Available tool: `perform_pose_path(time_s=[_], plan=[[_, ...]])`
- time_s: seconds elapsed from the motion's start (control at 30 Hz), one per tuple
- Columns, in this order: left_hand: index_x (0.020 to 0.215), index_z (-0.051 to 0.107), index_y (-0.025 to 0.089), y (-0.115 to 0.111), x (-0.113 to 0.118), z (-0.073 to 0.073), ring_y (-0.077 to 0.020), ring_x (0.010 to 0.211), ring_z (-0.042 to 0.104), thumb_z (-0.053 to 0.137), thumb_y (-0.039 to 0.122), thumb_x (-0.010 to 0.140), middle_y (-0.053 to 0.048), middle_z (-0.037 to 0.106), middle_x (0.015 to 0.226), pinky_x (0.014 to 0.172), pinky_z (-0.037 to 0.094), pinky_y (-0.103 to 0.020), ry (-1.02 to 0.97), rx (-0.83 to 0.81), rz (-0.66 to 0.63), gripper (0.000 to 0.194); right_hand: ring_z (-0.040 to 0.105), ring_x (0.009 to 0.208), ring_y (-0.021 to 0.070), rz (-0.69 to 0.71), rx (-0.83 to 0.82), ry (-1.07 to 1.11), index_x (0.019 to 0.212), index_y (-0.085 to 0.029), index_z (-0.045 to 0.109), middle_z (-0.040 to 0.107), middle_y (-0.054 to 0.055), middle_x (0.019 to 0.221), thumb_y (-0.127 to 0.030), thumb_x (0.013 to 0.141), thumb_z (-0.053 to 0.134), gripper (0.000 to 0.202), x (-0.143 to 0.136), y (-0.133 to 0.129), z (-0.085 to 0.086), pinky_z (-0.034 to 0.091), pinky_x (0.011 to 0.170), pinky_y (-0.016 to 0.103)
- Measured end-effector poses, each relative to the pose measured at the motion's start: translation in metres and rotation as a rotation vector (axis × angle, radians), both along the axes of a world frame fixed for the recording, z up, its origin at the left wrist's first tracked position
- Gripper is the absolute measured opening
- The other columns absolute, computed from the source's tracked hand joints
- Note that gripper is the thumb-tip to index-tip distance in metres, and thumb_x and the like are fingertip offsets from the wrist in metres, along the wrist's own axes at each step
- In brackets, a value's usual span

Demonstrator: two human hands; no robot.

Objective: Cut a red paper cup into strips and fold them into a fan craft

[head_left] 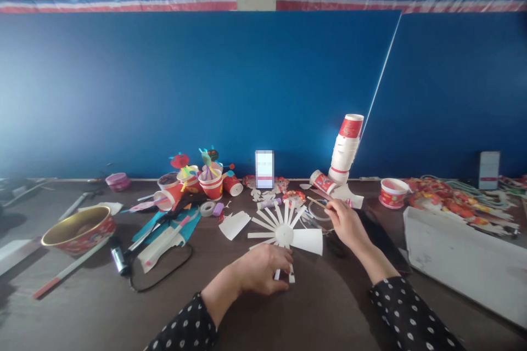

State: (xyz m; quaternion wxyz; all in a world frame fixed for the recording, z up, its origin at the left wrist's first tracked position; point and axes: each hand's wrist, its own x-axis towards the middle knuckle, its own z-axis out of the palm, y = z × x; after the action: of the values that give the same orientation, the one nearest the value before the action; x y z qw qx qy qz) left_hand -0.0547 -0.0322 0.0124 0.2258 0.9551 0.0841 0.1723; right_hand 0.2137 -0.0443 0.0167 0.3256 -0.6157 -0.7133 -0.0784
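**Paper fan pinned flat, stick raised at two o'clock**

On the dark table, going from nine o'clock across, a gold-rimmed bowl (78,228) sits well off to the side, with a black cable (164,277) looping near it and a litter of coloured paper scraps (167,230) beyond. Further back, at eleven o'clock, decorated red cups (201,181) stand clustered together.

My left hand (259,271) lies at six o'clock, fingers curled down and closed on the lower strips of the cut paper cup (286,233), which is spread flat like a fan with its white strips radiating outward. That cup lies just ahead of my left hand, between both hands.

My right hand (348,222) is at two o'clock from the cup, pinched narrow around a thin stick (317,202) that points back toward the cup. A roll of clear tape (317,211) lies just beneath the stick's tip, I think; it is hard to make out.

Behind, at one o'clock, a stack of paper cups (346,148) leans to the right, and a white board (465,263) fills the three o'clock side.

My worry is the strips: they look thin, and pulling with my left hand could tear one at its root. The leaning stack also looks ready to topple if my right sleeve or elbow jogs the table. The stick could slip from so light a pinch.
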Motion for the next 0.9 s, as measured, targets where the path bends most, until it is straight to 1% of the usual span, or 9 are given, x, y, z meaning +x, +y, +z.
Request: perform_pose_path(time_s=[0.13, 0.2, 0.23, 0.37, 0.47, 0.57, 0.63, 0.73, 0.9], plan=[[0.073, 0.064, 0.019, 0.001, 0.004, -0.001, -0.0192, 0.096, 0.059, 0.064, 0.02, 0.074, -0.004, 0.068, 0.092, 0.088, 0.045, -0.029, 0.031, 0.093, -0.009, 0.002, 0.058, 0.083, 0.0167, 0.175, -0.002, 0.024, 0.091, -0.021, 0.053, 0.06, 0.005, 0.089, -0.025, 0.092, 0.035, 0.018, -0.016, -0.017, 0.009, 0.046, 0.076, 0.028], [0.071, 0.064, 0.019, 0.002, 0.005, -0.002, -0.0196, 0.096, 0.057, 0.063, 0.021, 0.075, -0.004, 0.068, 0.091, 0.086, 0.045, -0.03, 0.04, 0.119, 0.001, 0.005, 0.058, 0.087, 0.0178, 0.335, -0.022, 0.062, 0.1, -0.022, 0.054, 0.06, 0.006, 0.093, -0.023, 0.093, 0.034, 0.022, -0.022, -0.028, 0.012, 0.046, 0.078, 0.031], [0.07, 0.063, 0.019, 0.002, 0.005, -0.002, -0.0196, 0.096, 0.057, 0.063, 0.022, 0.076, -0.004, 0.068, 0.091, 0.085, 0.045, -0.029, 0.04, 0.121, 0.004, 0.006, 0.057, 0.089, 0.018, 0.381, -0.037, 0.063, 0.102, -0.022, 0.055, 0.06, 0.007, 0.094, -0.022, 0.093, 0.034, 0.023, -0.024, -0.034, 0.013, 0.046, 0.079, 0.032], [0.072, 0.062, 0.017, 0.001, 0.005, 0.002, -0.0168, 0.084, 0.059, 0.061, 0.025, 0.079, -0.005, 0.067, 0.086, 0.077, 0.045, -0.026, 0.063, 0.098, 0.006, 0.01, 0.056, 0.085, 0.0176, 0.492, -0.151, 0.004, 0.095, -0.02, 0.059, 0.06, 0.006, 0.089, -0.015, 0.089, 0.038, 0.022, -0.029, -0.054, 0.013, 0.045, 0.076, 0.03], [0.073, 0.06, 0.017, 0.0, 0.004, 0.005, -0.0151, 0.073, 0.058, 0.065, 0.028, 0.077, -0.002, 0.064, 0.076, 0.069, 0.045, -0.024, 0.108, 0.112, 0.072, 0.013, 0.055, 0.078, 0.0173, 0.494, -0.238, -0.065, 0.085, -0.019, 0.06, 0.059, 0.005, 0.082, -0.015, 0.087, 0.04, 0.02, -0.035, -0.063, 0.009, 0.043, 0.07, 0.029], [0.075, 0.059, 0.018, -0.001, 0.003, 0.005, -0.0149, 0.071, 0.058, 0.069, 0.03, 0.072, -0.001, 0.063, 0.075, 0.067, 0.044, -0.023, 0.118, 0.135, 0.112, 0.016, 0.055, 0.079, 0.0169, 0.48, -0.291, -0.094, 0.085, -0.018, 0.06, 0.059, 0.004, 0.081, -0.014, 0.087, 0.041, 0.02, -0.043, -0.066, 0.001, 0.042, 0.069, 0.028], [0.077, 0.059, 0.018, -0.001, 0.003, 0.002, -0.0154, 0.072, 0.058, 0.068, 0.03, 0.072, -0.001, 0.062, 0.075, 0.068, 0.045, -0.023, 0.088, 0.145, 0.101, 0.016, 0.055, 0.079, 0.0167, 0.481, -0.307, -0.122, 0.086, -0.019, 0.061, 0.059, 0.004, 0.082, -0.013, 0.086, 0.042, 0.019, -0.048, -0.067, -0.004, 0.041, 0.07, 0.028], [0.077, 0.06, 0.017, 0.001, 0.004, -0.002, -0.0158, 0.074, 0.059, 0.06, 0.024, 0.077, -0.003, 0.064, 0.076, 0.072, 0.045, -0.025, 0.024, 0.154, 0.045, 0.007, 0.054, 0.079, 0.0174, 0.453, -0.304, -0.175, 0.086, -0.019, 0.061, 0.06, 0.004, 0.081, -0.014, 0.086, 0.043, 0.019, -0.052, -0.067, -0.009, 0.04, 0.069, 0.028], [0.074, 0.065, 0.018, 0.003, 0.006, -0.005, -0.0157, 0.079, 0.06, 0.056, 0.019, 0.08, -0.004, 0.066, 0.084, 0.074, 0.045, -0.025, 0.023, 0.175, 0.024, 0.01, 0.053, 0.079, 0.017, 0.456, -0.304, -0.223, 0.087, -0.019, 0.062, 0.059, 0.004, 0.081, -0.014, 0.087, 0.044, 0.019, -0.052, -0.069, -0.005, 0.039, 0.071, 0.029]])
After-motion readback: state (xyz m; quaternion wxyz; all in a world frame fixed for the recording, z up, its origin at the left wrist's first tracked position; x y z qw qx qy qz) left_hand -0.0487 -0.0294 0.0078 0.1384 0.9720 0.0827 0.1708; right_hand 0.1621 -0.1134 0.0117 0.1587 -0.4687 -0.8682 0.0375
